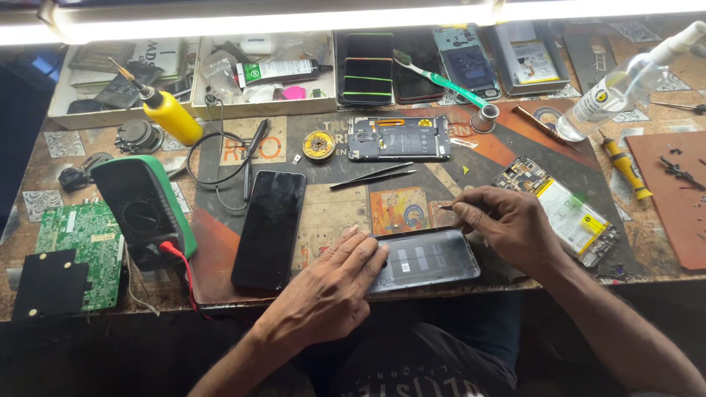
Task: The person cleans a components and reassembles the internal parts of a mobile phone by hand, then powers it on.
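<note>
cluttered workbench (220, 283), left hand (334, 283) on grey phone (430, 259)

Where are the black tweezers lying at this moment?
In the head view, the black tweezers lie near the middle of the work mat, just below the opened phone and right of the black phone.

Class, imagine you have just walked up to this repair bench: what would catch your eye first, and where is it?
At the near edge, the left hand presses on a grey phone back cover while the right hand pinches a small dark part just above it. Left of them lie a black smartphone and a green-cased multimeter, with a yellow squeeze bottle behind.
</note>
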